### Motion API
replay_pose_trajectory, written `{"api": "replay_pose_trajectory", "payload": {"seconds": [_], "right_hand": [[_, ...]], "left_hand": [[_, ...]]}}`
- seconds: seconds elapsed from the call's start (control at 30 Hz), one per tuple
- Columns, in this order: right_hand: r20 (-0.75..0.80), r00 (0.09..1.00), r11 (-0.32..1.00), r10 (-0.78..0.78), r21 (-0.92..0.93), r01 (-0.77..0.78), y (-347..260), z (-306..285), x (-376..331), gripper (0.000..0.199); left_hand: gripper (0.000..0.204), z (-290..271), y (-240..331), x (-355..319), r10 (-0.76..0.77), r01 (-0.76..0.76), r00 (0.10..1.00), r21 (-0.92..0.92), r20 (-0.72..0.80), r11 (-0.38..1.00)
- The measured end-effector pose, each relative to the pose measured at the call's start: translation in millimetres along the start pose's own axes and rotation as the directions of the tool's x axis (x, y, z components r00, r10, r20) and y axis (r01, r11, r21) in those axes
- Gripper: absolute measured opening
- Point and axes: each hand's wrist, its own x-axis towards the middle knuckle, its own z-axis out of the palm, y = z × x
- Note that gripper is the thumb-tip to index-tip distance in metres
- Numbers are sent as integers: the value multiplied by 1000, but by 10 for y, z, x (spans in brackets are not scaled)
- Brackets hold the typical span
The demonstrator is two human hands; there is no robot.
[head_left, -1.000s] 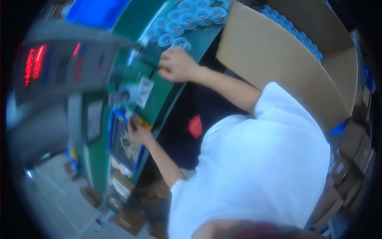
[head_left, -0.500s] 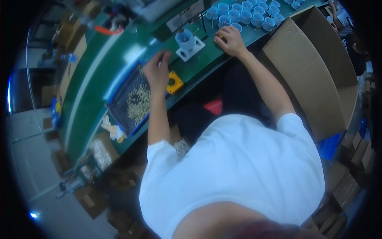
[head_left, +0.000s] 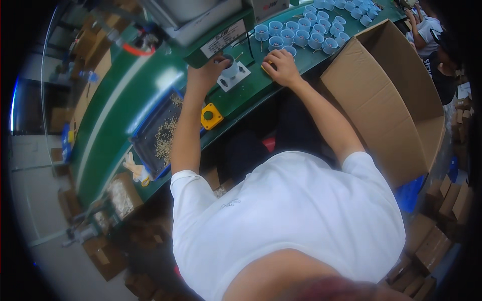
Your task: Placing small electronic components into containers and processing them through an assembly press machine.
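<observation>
My left hand (head_left: 203,75) is at the pale blue cup (head_left: 230,70), its bent fingertips at the cup's rim beneath a machine head. Whatever is between those fingers is hidden. Under the cup lies a white fixture plate (head_left: 237,82) with dark fittings. Farther right, my right hand (head_left: 282,67) has its fingers curled over a small yellow block (head_left: 266,66), mostly covered. Beside my left forearm is a yellow push-button box (head_left: 211,116) with a green button. A dark blue-edged tray (head_left: 145,145) of small pale pieces sits left of that forearm.
A grey and green machine (head_left: 201,30) overhangs the green bench (head_left: 120,100). Several blue cups (head_left: 301,37) stand at the back right. A big open carton (head_left: 371,100) is on my right. A pale glove (head_left: 134,168) lies by the tray; another person (head_left: 427,45) is far right.
My left hand has moved from above the tray's far end to the cup's rim. My right hand stays over the yellow block. The view has shifted slightly, showing more of the machine.
</observation>
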Motion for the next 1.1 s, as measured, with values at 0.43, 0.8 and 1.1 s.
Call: {"api": "replay_pose_trajectory", "payload": {"seconds": [0.43, 0.8, 1.1], "right_hand": [[-99, 991, 972, 94, 224, -69, -218, -107, -180, 21], [-82, 988, 991, 133, 26, -131, -188, -124, -263, 13], [-172, 983, 998, 58, 11, -57, -176, 28, -473, 16]], "left_hand": [[30, -98, -124, -209, 52, -51, 999, -34, 3, 998], [17, 720, -872, -1516, 125, -121, 830, 44, -543, 992], [19, 350, -870, -1534, 220, -149, 882, 197, -416, 969]]}}
